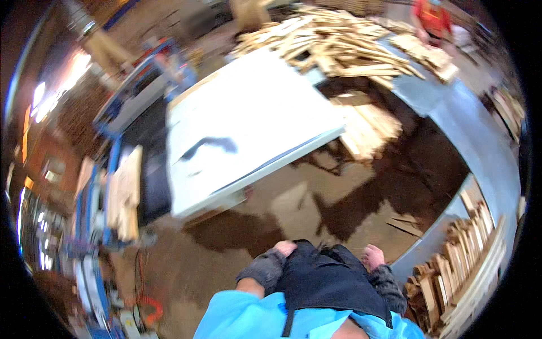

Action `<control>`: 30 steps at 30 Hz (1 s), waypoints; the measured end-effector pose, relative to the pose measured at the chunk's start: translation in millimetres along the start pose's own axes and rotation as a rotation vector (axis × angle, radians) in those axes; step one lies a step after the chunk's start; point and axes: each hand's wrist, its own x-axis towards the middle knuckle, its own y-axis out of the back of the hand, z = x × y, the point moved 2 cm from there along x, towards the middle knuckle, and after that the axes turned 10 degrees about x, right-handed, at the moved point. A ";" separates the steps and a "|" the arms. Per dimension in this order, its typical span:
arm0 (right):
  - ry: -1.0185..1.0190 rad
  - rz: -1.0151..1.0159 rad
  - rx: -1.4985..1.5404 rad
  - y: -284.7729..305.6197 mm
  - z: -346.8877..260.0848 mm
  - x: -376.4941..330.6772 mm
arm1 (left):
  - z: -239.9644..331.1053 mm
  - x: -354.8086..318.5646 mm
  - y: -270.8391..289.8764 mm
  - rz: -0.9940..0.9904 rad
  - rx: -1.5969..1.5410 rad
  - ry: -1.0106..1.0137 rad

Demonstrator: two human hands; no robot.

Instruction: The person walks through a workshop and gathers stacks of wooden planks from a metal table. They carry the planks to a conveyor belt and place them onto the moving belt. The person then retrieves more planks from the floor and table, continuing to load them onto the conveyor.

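Note:
My left hand [286,247] hangs at the left edge of my black apron [333,282]; its fingers are mostly turned away from view, and I see nothing held. On the other side, my right hand [372,257] hangs just off the apron with its fingers curled in and nothing showing in them. Both wrists have dark grey knitted cuffs over light blue sleeves. Ahead of me stands a large white-topped table [248,130], beyond the reach of either hand. A dark shadow falls across its top.
A big heap of wooden slats [333,45] lies at the back. Stacked boards [367,124] sit right of the table. A grey metal work surface [468,118] curves along the right, near upright wood pieces [451,260]. Blue machinery [113,152] stands left; a person in red [432,22] is far right.

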 end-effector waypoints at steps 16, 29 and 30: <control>0.506 0.223 -1.441 53.1 -207.7 108.8 | -26.1 294.4 19.2 -0.322 -0.160 -0.256; 0.355 0.449 -0.432 136.6 -410.2 158.0 | 159.1 688.9 236.3 -0.368 -0.910 0.009; 0.350 0.431 -0.253 142.7 -422.9 166.1 | 176.9 708.8 251.7 -0.345 -0.884 -0.046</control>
